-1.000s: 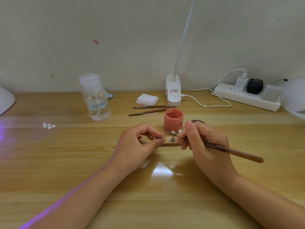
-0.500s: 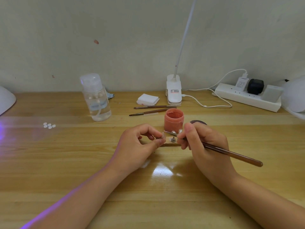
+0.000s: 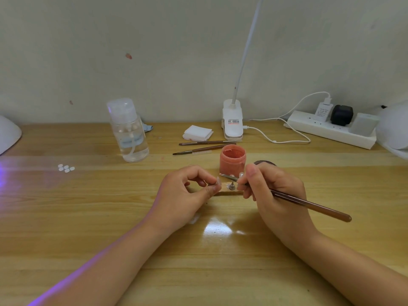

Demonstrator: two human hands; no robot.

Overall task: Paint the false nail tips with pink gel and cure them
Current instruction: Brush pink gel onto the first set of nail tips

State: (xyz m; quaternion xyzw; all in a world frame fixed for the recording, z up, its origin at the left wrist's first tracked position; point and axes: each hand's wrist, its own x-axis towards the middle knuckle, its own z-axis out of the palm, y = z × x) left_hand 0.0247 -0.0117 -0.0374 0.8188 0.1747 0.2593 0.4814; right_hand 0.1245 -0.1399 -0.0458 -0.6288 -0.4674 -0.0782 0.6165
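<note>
A: Sitting widest across the view is the wooden table (image 3: 88, 217), and on it the open pot of pink gel (image 3: 232, 159) is standing just behind both hands. I'm judging the pot to be the main hazard: the right hand (image 3: 273, 195) is working so near it that a careless wrist could be knocking it over.

B: And the brush (image 3: 309, 204)?

A: The right hand's fingers are curling round it in a pen grip, the long handle trailing out to the right, the metal end pointing left toward the nail tip (image 3: 218, 181). A loaded brush could be dripping gel onto the wood.

B: What is the left hand (image 3: 185, 195) doing?

A: It is pinching that small clear tip between thumb and forefinger, the other fingers curling loosely. Being so slight, the tip could be slipping out under brush pressure. More clear tips (image 3: 66, 168) are lying well apart, far left.
</note>
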